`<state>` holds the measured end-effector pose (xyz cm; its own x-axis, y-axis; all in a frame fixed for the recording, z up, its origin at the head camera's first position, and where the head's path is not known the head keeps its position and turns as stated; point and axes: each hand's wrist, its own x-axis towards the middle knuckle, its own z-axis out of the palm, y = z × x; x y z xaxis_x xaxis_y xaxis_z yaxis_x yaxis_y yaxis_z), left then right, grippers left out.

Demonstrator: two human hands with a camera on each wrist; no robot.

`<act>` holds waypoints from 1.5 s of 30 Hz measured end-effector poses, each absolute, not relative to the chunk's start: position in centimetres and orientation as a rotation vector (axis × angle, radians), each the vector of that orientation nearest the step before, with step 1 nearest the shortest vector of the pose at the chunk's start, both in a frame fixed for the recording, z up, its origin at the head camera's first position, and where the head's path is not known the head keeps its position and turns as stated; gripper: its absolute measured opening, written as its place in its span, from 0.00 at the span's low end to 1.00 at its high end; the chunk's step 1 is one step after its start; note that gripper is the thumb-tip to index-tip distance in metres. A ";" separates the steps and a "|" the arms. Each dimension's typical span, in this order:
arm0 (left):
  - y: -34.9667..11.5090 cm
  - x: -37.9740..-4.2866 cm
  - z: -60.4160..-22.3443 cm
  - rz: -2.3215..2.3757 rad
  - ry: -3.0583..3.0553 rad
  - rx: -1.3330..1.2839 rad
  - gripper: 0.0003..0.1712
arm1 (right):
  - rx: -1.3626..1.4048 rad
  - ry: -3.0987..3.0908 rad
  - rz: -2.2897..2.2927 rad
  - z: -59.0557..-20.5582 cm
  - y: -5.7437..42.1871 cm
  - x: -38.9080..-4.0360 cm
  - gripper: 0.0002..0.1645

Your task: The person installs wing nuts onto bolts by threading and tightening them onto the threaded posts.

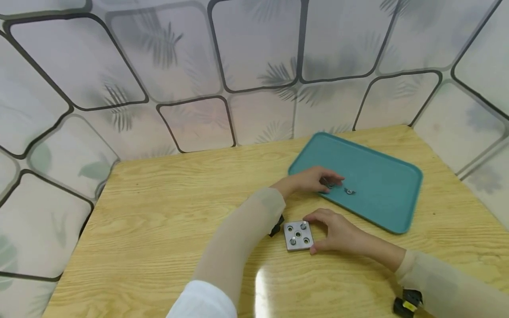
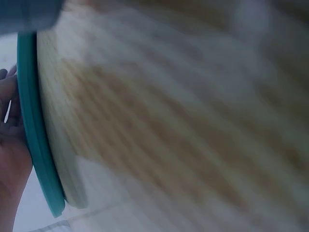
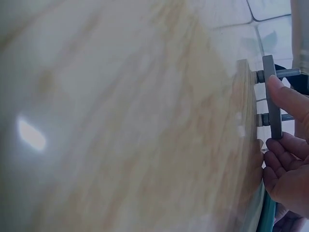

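In the head view my left hand [image 1: 312, 180] reaches over the near-left edge of the teal tray [image 1: 377, 185], thumb and fingers apart around a small metal piece [image 1: 330, 186], partly hidden under them. Beside those fingertips a wing nut [image 1: 349, 191] lies on the tray. My right hand [image 1: 338, 232] holds a square metal plate [image 1: 298, 235] by its right side, thumb at the near corner and a finger at the far one. Two bolts [image 3: 288, 73] pass through the plate, their threaded ends upward; the other holes show no bolts. The right wrist view has the bolt heads under the plate.
A wood-grain table [image 1: 159, 221] carries the tray and the plate. Behind it hangs a patterned curtain or backdrop [image 1: 262, 53]. Dark wrist cameras [image 1: 407, 302] sit on both sleeves, the left one close beside the plate.
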<state>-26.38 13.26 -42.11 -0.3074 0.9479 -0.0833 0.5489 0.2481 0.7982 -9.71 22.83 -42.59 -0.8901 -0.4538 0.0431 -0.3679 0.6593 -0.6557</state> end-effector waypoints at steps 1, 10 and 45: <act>13.2 -26.4 -42.2 0.909 1.964 1.343 0.28 | -0.681 2.748 -1.045 -42.6 22.8 -9.7 0.42; 13.3 -26.6 -42.6 0.873 2.083 1.259 0.27 | -0.622 2.721 -1.032 -42.5 22.7 -9.7 0.42; 12.4 -26.7 -42.5 0.916 2.241 1.201 0.07 | -0.634 2.715 -1.039 -42.7 23.0 -9.8 0.43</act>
